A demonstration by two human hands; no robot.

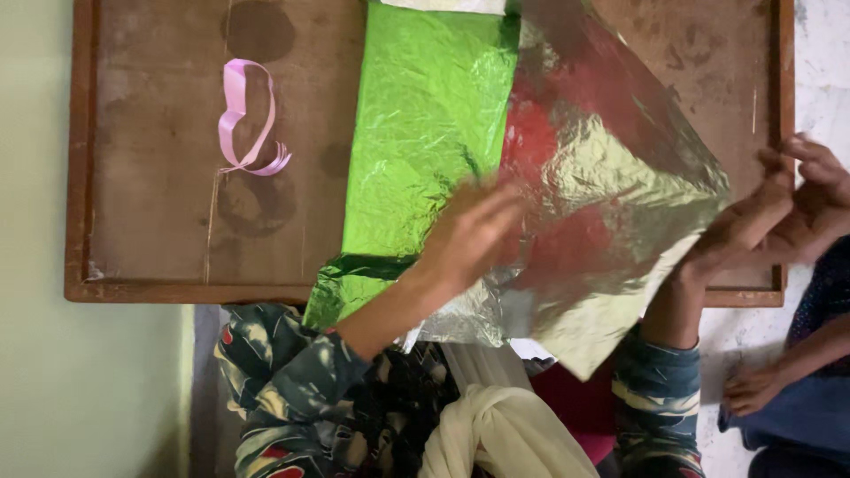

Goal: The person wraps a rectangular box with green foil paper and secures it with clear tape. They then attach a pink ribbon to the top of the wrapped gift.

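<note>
Wooden board (159, 221) beneath; foil sheet (602, 204) between left hand (469, 235), right hand (744, 226).

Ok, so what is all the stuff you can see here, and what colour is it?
foil wrapping sheet: one, green face, silver underside, lying across the board, right part lifted
ribbon: one, pink, curled on the board's left part
wooden board: one, brown, stained, under everything
white cloth: one, knotted, at the bottom
another person's hands: at the right edge
left hand: on the sheet's middle
right hand: fingers at the sheet's right corner
</note>
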